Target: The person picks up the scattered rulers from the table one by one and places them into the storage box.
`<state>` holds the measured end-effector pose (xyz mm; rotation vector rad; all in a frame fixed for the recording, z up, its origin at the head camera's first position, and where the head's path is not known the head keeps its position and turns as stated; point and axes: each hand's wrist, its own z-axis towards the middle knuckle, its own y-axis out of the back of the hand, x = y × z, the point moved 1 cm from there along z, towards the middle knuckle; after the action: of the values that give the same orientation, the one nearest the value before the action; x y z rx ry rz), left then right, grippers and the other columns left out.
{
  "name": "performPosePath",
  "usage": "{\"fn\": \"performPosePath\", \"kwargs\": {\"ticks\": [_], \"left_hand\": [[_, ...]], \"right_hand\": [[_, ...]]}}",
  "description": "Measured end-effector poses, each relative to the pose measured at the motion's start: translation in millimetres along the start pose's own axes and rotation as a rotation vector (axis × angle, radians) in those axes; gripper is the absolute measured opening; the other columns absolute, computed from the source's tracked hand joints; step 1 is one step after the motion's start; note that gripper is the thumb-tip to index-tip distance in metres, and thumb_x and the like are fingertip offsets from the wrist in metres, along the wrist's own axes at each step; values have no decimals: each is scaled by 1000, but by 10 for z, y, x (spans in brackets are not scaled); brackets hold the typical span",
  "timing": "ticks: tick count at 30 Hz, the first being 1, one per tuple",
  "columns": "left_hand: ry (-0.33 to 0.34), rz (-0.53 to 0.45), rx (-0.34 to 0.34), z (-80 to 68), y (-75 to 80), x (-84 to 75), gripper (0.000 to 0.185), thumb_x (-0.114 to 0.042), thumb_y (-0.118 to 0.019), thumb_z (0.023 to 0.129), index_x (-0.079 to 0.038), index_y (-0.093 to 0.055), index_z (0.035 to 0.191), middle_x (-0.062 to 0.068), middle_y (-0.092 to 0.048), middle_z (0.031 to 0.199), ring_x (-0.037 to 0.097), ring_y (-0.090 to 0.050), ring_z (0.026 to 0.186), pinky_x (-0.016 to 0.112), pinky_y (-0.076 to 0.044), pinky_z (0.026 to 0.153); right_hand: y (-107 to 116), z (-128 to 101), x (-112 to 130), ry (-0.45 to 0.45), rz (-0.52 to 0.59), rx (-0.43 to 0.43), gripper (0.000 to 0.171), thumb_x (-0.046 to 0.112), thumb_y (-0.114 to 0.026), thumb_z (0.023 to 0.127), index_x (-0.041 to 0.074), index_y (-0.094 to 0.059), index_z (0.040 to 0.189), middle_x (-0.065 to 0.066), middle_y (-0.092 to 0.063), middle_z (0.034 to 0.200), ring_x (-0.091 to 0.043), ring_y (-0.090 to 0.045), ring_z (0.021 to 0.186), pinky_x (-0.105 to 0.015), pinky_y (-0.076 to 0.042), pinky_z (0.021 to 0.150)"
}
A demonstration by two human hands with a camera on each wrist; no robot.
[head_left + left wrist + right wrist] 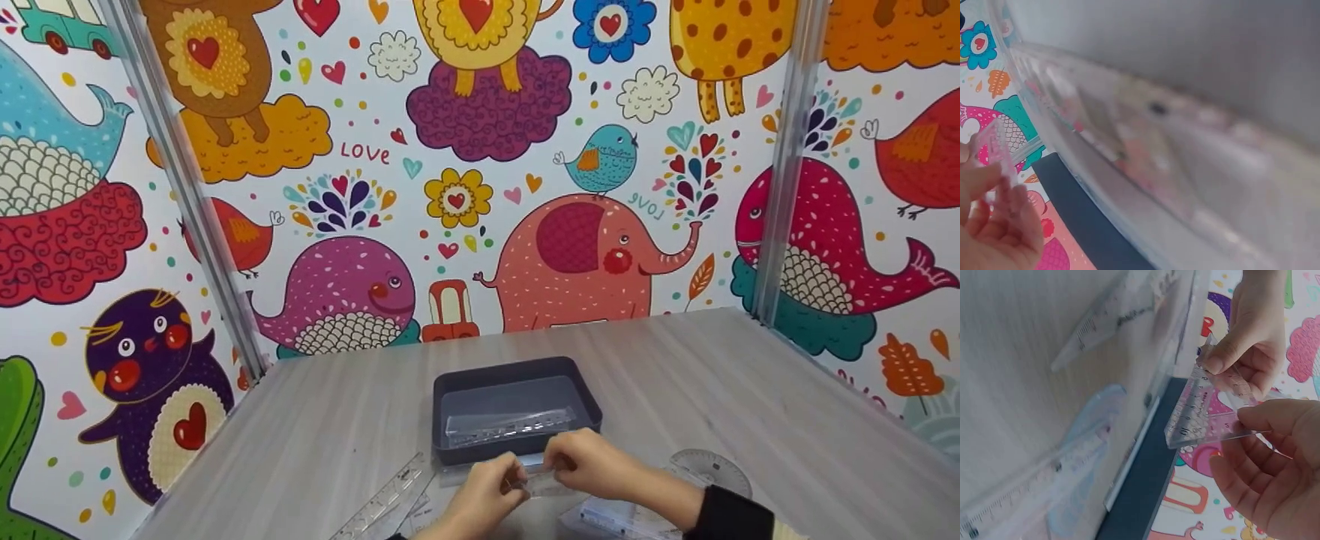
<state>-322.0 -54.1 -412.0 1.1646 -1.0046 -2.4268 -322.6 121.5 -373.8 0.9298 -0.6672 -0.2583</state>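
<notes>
Just in front of the grey tray (589, 390), both hands hold one small clear set square (536, 481) above the table. My left hand (510, 484) pinches its left end and my right hand (561, 463) pinches its right end. The right wrist view shows the set square (1202, 410) with printed scale marks, the left hand (1216, 360) gripping its upper corner and the right hand (1241, 439) holding its lower edge between thumb and fingers. The left wrist view shows the left fingers (994, 225) around the clear piece (999, 152).
A clear straight ruler (510, 426) lies inside the tray. More clear rulers (382, 502) lie on the table to the left, a protractor (709, 469) to the right, and a plastic packet (622, 517) near the front edge. Patterned walls enclose the table.
</notes>
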Motion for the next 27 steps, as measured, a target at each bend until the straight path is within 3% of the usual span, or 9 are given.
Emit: {"fn": "performPosePath", "kwargs": {"ticks": [3, 6, 11, 14, 17, 21, 27], "left_hand": [[-33, 9, -76, 57, 39, -15, 15, -1, -61, 65, -10, -51, 72, -4, -57, 65, -1, -46, 55, 14, -39, 50], [-36, -10, -155, 138, 82, -18, 14, -2, -61, 66, -10, -53, 74, -3, -58, 68, 0, -49, 58, 15, -41, 53], [43, -143, -263, 280, 157, 38, 11, -5, -60, 71, -9, -56, 81, 1, -60, 78, 7, -56, 72, 18, -45, 64], [94, -159, -337, 363, 216, 92, 9, -7, -60, 73, -7, -59, 82, 1, -61, 78, 7, -56, 71, 19, -45, 63], [132, -137, -398, 452, 271, 155, 10, -7, -60, 73, -6, -62, 82, 3, -62, 78, 6, -55, 66, 19, -44, 59], [183, -97, -413, 571, 312, 244, 12, -6, -60, 73, -7, -64, 83, 4, -63, 79, 5, -54, 64, 18, -42, 56], [255, 80, -424, 731, 340, 339, 12, -5, -59, 71, -11, -66, 80, -2, -63, 76, 8, -57, 67, 22, -43, 58]], "right_hand": [[68, 36, -39, 54, -12, -120, 17, -8, -54, 64, 6, -60, 71, 4, -52, 60, 2, -38, 53, -13, -37, 47], [144, 85, -89, 54, -2, -225, 16, -7, -58, 64, 6, -61, 72, 3, -54, 63, 0, -42, 55, -15, -39, 48], [245, 193, -201, -36, 71, -316, 10, -1, -61, 68, 5, -62, 76, 2, -54, 65, -1, -43, 57, -18, -40, 49], [267, 283, -308, -104, 129, -345, 8, 3, -61, 71, 3, -62, 78, 1, -53, 64, -1, -42, 54, -18, -40, 47], [267, 380, -424, -170, 187, -362, 8, 3, -60, 72, 1, -62, 79, -2, -54, 63, -2, -44, 51, -19, -40, 45], [239, 493, -566, -248, 264, -372, 8, 2, -58, 73, -1, -61, 79, -8, -58, 64, -10, -52, 50, -20, -42, 45], [164, 636, -724, -332, 350, -394, 9, 0, -57, 73, -6, -60, 79, -15, -61, 68, -24, -58, 57, -28, -47, 50]]}}
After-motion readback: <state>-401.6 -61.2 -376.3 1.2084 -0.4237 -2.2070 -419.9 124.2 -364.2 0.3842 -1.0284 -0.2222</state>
